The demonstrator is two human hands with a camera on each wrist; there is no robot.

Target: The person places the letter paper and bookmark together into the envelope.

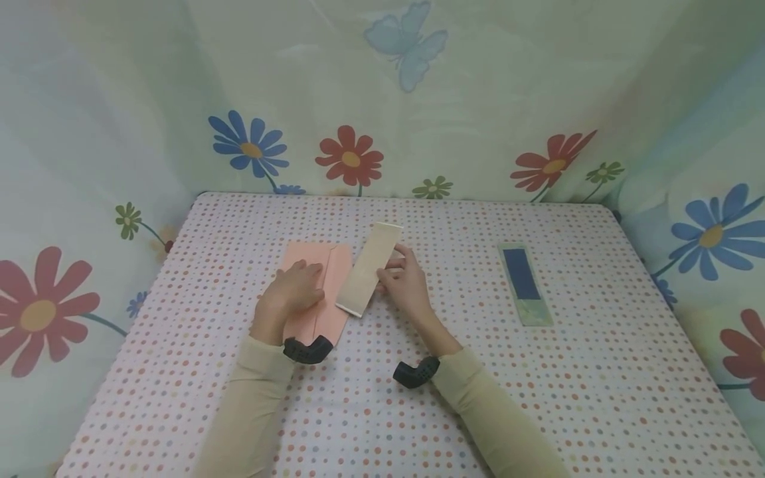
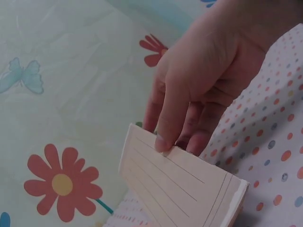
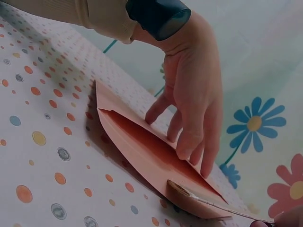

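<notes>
A pink envelope [image 1: 336,285] lies on the table, its long opening gaping in the right wrist view. On it rests my left hand [image 1: 293,290], fingers extended and fingertips touching the paper beside the opening [image 3: 151,144]. My right hand [image 1: 408,282] pinches a folded sheet of beige lined paper [image 1: 370,269] by its long edge, thumb on one face and fingers behind. Ruled lines show on the folded paper [image 2: 175,182] in the left wrist view. Its rounded fold [image 3: 179,188] is close to the envelope's opening in the right wrist view.
A pale green flat packet with a dark blue panel [image 1: 522,273] lies to the right on the dotted tablecloth [image 1: 454,259]. Flowered curtains [image 1: 478,99] stand behind and on both sides of the table. Each wrist wears a black camera band [image 1: 307,349].
</notes>
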